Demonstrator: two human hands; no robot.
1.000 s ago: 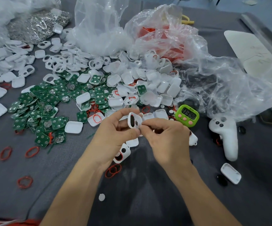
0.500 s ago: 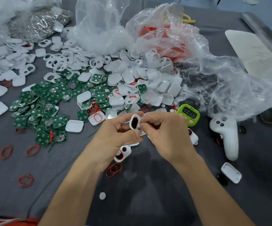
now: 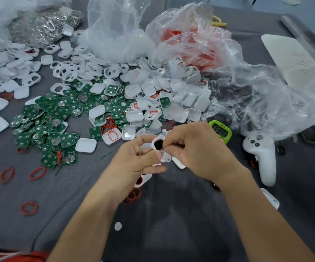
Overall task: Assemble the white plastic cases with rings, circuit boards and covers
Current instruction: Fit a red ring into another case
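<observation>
A small, rounded white plastic case [image 3: 158,145], pierced by a dark oval opening, is held above the near middle of the grey cloth-covered table [image 3: 181,233], just in front of the heaps of parts. It is gripped by the left hand [image 3: 134,159], with the thumb pressed on its lower face and the fingers curled behind. The right hand [image 3: 196,150] is closed in a pinch at the case's right rim. Whether a ring is also caught between those fingertips cannot be told.

The case is judged to be light, stiff and thin-walled, smooth enough to slip and likely to flex around the opening. It is best taken by its outer edges, with the opening kept free. The thin red rubber rings [image 3: 37,173] scattered toward the table's left edge are judged soft, stretchy and easily twisted.

Bare cloth is seen along the near edge, between and beside the forearms. Toward the far edge, room is taken up by green square circuit boards [image 3: 58,114], white plastic covers [image 3: 173,95] and crumpled clear plastic bags [image 3: 256,91]. A green digital timer [image 3: 221,131] and a white handheld controller [image 3: 264,157] lie close on the right.
</observation>
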